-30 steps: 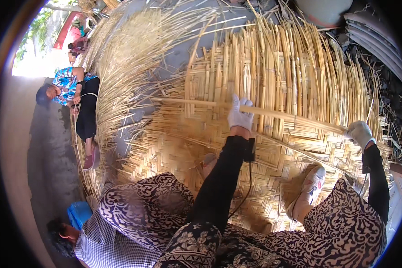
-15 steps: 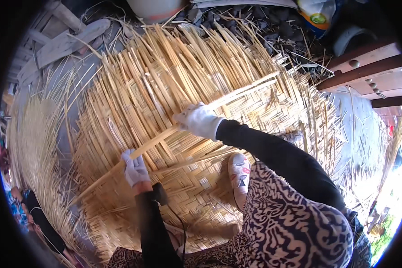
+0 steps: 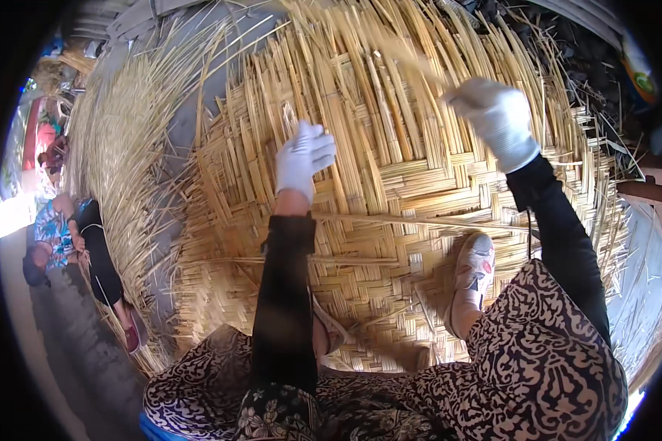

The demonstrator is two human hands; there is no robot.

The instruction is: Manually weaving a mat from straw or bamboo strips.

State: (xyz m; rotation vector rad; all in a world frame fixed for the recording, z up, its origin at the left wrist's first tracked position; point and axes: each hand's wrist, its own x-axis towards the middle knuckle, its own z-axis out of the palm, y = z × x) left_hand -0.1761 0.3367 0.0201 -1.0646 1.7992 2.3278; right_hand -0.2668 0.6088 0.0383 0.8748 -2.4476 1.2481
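Note:
A large mat [image 3: 375,279] of flat pale straw-like strips lies under me, woven in a zigzag near my feet, with long unwoven strip ends [image 3: 346,95] fanning out at its far side. My right hand [image 3: 496,121], in a white glove, is closed above the mat's far right part. From its fingers a motion-blurred strip [image 3: 412,59] runs up and to the left. My left hand [image 3: 304,158], also white-gloved, hovers over the strip ends with its fingers apart and nothing visible in it. A thin strip [image 3: 434,220] lies crosswise on the weave.
My shoe [image 3: 477,261] rests on the mat. A heap of loose strips [image 3: 125,132] spreads along the left. Another person [image 3: 88,242] sits at the far left, and a second person [image 3: 54,151] beyond. Dark rubble [image 3: 588,66] and wooden furniture [image 3: 647,187] stand at the right.
My left hand has let go of the long strip and moved up. My right hand has swung the strip away toward the far side. The view has shifted left.

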